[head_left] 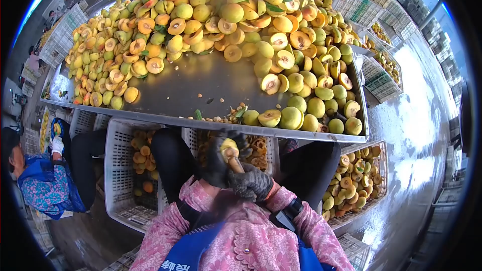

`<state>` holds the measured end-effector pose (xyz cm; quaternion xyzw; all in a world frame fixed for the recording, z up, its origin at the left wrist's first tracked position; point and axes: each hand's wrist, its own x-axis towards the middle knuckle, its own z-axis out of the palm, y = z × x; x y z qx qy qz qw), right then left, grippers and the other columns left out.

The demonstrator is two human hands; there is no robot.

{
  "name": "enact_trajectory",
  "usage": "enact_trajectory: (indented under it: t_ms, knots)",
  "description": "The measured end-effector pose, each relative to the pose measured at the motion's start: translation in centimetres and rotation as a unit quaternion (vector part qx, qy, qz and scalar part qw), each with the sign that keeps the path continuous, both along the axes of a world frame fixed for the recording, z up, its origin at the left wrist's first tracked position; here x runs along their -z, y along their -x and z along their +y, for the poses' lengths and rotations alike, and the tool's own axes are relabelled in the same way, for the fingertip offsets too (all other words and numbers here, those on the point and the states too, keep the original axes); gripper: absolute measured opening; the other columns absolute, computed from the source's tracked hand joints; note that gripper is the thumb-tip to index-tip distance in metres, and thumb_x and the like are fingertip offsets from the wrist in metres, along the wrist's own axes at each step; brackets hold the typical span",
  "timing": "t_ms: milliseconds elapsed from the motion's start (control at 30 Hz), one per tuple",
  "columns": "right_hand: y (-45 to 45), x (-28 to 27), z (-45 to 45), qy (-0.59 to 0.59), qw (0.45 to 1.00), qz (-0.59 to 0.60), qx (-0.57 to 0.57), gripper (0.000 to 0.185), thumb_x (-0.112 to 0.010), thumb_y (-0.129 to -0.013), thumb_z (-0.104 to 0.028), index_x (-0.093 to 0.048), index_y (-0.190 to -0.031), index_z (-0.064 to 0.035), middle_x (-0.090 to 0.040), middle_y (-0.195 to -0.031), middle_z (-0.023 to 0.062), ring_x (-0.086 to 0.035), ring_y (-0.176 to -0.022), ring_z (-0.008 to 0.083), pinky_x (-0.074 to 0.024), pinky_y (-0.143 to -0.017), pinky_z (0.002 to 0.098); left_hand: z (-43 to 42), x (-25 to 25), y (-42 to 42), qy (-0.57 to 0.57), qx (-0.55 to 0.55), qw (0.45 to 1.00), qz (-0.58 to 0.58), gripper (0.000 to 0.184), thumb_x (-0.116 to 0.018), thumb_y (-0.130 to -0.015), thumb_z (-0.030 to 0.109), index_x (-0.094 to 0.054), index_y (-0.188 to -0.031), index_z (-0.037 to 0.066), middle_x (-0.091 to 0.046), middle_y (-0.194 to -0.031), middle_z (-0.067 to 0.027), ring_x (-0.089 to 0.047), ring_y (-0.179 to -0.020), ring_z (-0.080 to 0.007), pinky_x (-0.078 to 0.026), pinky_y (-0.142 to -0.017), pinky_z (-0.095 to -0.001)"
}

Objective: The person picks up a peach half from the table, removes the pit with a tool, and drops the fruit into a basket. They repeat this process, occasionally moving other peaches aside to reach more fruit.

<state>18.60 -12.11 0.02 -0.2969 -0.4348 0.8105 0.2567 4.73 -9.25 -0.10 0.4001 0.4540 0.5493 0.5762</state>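
Observation:
Both my hands wear dark gloves and meet in front of my chest, above the crates. My left hand [212,158], smeared by motion, is closed around a yellow peach piece [229,145]. My right hand [253,183] is wrapped round the wooden handle of a tool [235,163]. The tool's tip meets the peach, so its working end is hidden. Just beyond my hands stands a metal table [186,83] heaped with halved yellow peaches [175,25], some with the pit still showing. Below my hands sits a crate of peach pieces [258,148].
A white crate [118,170] with peach halves stands by my left leg. Another full crate [384,170] is on my right. Loose pits [226,119] lie along the table's near edge. A co-worker [50,180] sits at far left. Wet floor [401,135] stretches right, beside stacked crates [356,5].

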Motion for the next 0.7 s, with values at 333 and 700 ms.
enact_trajectory:
  t_ms: [333, 700]
  knots:
    - [-0.4, 4.8, 1.6, -0.169, 0.951, -0.256, -0.046, 0.023, -0.051, -0.083, -0.018, -0.051, -0.102, -0.0028, -0.059, -0.073, 0.0162, -0.059, -0.066, 0.0295, -0.0449, -0.057, 0.0374, 1.5, -2.2, 19.3, -0.030, -0.262, 0.947, 0.182, 0.029, -0.051, -0.087, 0.020, -0.058, -0.103, -0.003, -0.061, -0.099, -0.0132, -0.056, -0.095, -0.0203, -0.045, -0.083, -0.0289]
    - [-4.1, 9.5, 0.8, -0.256, 0.902, -0.343, -0.049, 0.035, -0.058, -0.077, -0.022, -0.054, -0.106, -0.0032, -0.058, -0.082, 0.0270, -0.058, -0.079, 0.0407, -0.0440, -0.067, 0.0465, 15.0, -5.8, 2.1, -0.236, 0.021, 0.888, 0.395, 0.031, -0.061, -0.078, 0.008, -0.056, -0.108, 0.005, -0.062, -0.096, -0.0137, -0.061, -0.085, -0.0230, -0.048, -0.079, -0.0312]
